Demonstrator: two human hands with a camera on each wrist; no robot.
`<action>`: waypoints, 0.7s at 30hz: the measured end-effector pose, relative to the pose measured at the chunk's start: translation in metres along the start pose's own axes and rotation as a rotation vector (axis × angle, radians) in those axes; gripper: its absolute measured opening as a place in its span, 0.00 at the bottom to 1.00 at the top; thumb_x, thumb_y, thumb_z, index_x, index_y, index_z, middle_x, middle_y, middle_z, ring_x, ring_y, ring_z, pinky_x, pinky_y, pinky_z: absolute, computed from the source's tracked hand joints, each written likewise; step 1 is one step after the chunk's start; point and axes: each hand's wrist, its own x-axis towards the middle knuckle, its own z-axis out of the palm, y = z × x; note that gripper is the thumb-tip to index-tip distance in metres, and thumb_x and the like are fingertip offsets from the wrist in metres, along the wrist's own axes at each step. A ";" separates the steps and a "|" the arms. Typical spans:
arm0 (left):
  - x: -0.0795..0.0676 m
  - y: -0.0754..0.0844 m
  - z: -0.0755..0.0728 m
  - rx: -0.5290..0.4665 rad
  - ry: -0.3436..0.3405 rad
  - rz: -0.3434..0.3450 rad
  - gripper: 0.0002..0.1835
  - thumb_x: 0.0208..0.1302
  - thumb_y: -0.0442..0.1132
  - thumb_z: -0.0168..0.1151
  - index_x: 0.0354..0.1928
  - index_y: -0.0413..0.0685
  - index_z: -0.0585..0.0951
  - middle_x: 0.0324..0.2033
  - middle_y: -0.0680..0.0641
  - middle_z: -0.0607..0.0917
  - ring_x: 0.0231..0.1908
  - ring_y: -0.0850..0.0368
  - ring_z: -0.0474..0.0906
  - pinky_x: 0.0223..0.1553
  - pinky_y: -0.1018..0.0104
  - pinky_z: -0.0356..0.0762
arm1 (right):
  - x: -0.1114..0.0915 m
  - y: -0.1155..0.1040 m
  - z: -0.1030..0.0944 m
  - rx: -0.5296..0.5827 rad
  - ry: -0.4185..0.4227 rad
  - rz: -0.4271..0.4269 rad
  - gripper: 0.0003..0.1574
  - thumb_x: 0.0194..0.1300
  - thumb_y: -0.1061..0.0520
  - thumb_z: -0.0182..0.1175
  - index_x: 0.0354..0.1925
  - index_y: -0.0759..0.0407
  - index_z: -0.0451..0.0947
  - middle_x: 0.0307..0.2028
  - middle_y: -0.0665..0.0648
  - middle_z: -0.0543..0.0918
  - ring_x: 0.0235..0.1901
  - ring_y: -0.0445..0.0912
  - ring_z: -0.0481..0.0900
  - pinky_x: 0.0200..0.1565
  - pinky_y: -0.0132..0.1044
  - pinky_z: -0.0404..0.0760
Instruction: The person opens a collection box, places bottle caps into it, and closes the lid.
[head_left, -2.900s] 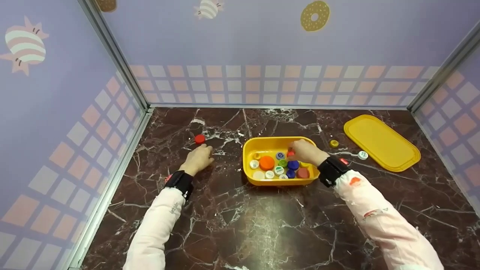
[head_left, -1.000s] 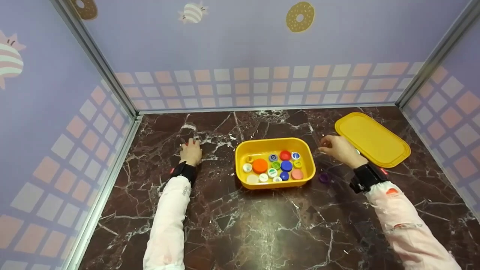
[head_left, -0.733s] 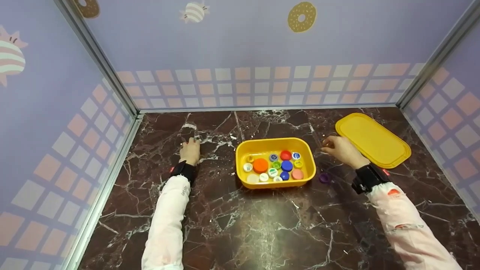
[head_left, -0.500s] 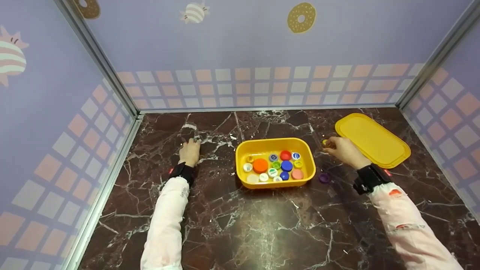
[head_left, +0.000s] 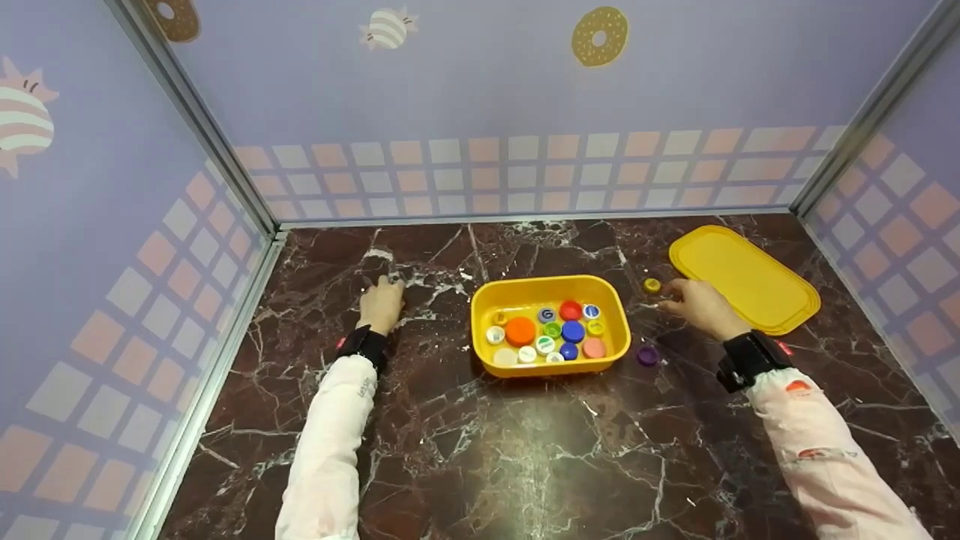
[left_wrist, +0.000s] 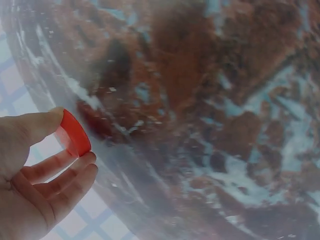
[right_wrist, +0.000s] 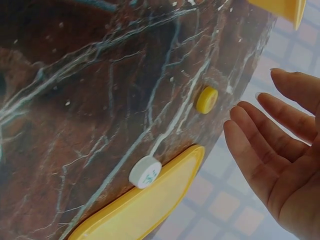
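My left hand [head_left: 381,306] pinches a red bottle cap [left_wrist: 75,134] between thumb and fingers, seen clearly in the left wrist view; in the head view the hand covers it. On the other side, my right hand [head_left: 703,307] is over the table with relaxed fingers and nothing in them. A yellow bottle cap [head_left: 652,286] lies just left of its fingertips. In the right wrist view a white cap [right_wrist: 145,172] sits against the lid's edge; the head view does not show it. Between the hands stands a yellow box [head_left: 551,369] with several caps of mixed colours inside.
The yellow lid [head_left: 742,277] lies flat at the back right, behind the right hand. A purple cap [head_left: 648,355] rests on the marble table just right of the box. Patterned panels [head_left: 525,172] enclose the back and both sides.
My left hand has taken hold of the red cap that lay on the table. My right hand has left the box, where another red cap now lies, and drawn back rightward, uncovering the yellow cap.
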 end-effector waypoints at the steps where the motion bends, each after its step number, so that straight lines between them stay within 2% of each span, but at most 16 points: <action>1: 0.001 0.001 -0.002 -0.009 0.006 0.008 0.13 0.56 0.34 0.62 0.42 0.38 0.74 0.39 0.32 0.73 0.32 0.33 0.75 0.30 0.45 0.73 | 0.000 0.002 0.000 -0.003 -0.002 0.003 0.17 0.57 0.59 0.61 0.39 0.73 0.75 0.28 0.63 0.78 0.26 0.53 0.75 0.29 0.46 0.73; 9: 0.008 0.024 -0.024 -0.102 0.068 0.100 0.10 0.56 0.33 0.61 0.40 0.39 0.74 0.39 0.33 0.71 0.34 0.35 0.75 0.30 0.46 0.74 | -0.006 0.013 0.001 -0.015 0.001 0.002 0.14 0.57 0.59 0.61 0.35 0.72 0.75 0.25 0.61 0.77 0.24 0.53 0.74 0.28 0.46 0.72; 14: 0.013 0.049 -0.041 -0.130 0.133 0.211 0.09 0.55 0.33 0.62 0.38 0.40 0.76 0.35 0.36 0.71 0.32 0.37 0.75 0.30 0.49 0.74 | -0.011 0.018 0.001 -0.011 0.011 -0.005 0.13 0.56 0.61 0.62 0.34 0.72 0.74 0.25 0.62 0.78 0.26 0.54 0.75 0.29 0.48 0.72; 21: 0.015 0.087 -0.058 -0.141 0.177 0.361 0.08 0.56 0.34 0.62 0.39 0.41 0.77 0.34 0.38 0.72 0.32 0.41 0.74 0.31 0.53 0.74 | -0.016 0.022 -0.001 -0.005 0.023 -0.017 0.12 0.56 0.61 0.62 0.33 0.70 0.74 0.25 0.62 0.78 0.26 0.55 0.75 0.30 0.49 0.72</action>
